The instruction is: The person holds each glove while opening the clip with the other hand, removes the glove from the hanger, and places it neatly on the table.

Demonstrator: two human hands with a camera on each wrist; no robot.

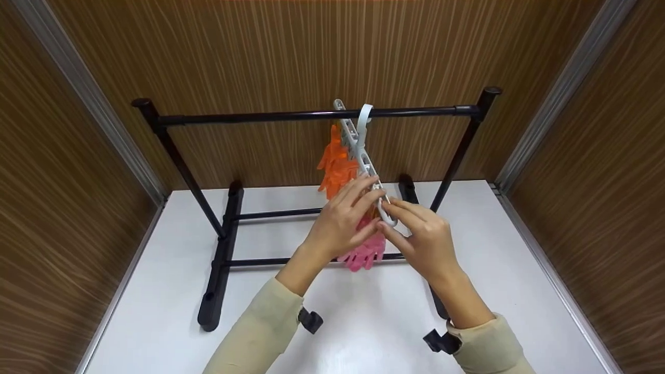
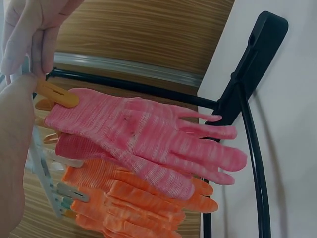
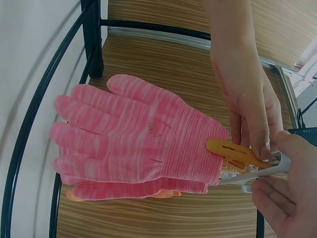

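I see the pink gloves [image 3: 133, 144] hanging from an orange clip [image 3: 233, 151] at the near, lower end of the white clip hanger [image 1: 363, 156], cuffs up at the clip and fingers pointing down toward the white tabletop [image 1: 156, 291]. The hanger's long axis slopes from the black rack's top bar [image 1: 311, 114], where its hook sits, down and toward me. Both hands meet at that near end, the gloves directly below them. My left hand [image 1: 340, 221] comes in from the left, its fingers curled onto the hanger just above the orange clip; from the right wrist view its fingertips rest on the clip itself. My right hand [image 1: 423, 241] pinches the hanger's rounded tip between thumb and forefinger, so it is the nearer one to the end. Farther up the hanger, a pair of orange gloves [image 1: 335, 166] hangs on the far side of the pink pair. The rack's base rails [image 1: 218, 259] lie beneath, well apart from the hands.
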